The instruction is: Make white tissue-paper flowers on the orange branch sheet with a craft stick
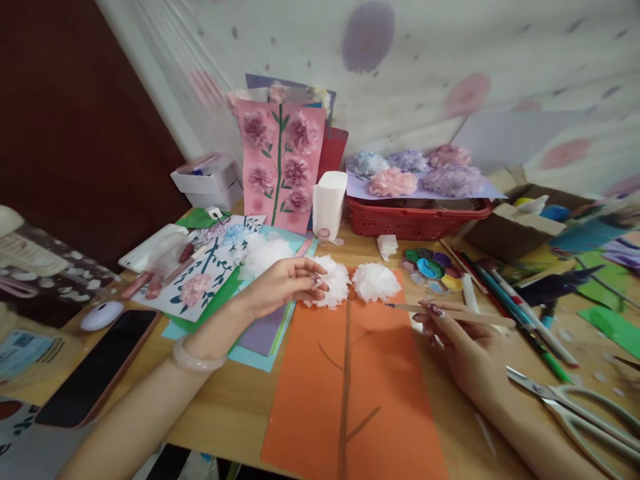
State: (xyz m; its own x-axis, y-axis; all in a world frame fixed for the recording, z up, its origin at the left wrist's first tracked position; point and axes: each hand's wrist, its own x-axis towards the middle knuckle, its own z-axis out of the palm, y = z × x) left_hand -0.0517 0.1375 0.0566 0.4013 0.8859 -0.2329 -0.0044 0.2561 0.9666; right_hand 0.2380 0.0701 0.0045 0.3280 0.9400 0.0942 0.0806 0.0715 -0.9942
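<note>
Two fluffy white paper flowers sit at the top of an orange sheet (300, 393), which bears a drawn brown stem with short branches. My left hand (283, 283) is at the left white paper flower (336, 283), its fingers bent and closed on the flower's near left edge. The right white paper flower (376, 282) lies beside it, untouched. My right hand (465, 347) grips a thin, pale wooden stick (470, 316) with a dark tip. That tip points left, just below the right flower. The fingers under the stick are partly hidden.
A paint palette (431, 268) lies behind my right hand. Scissors (565, 400) and several pens (525, 310) are on the right. Coloured flowers rest over a red basket (420, 223). A phone (97, 367) and layered papers (257, 353) lie left; a pink flower picture (281, 163) stands behind.
</note>
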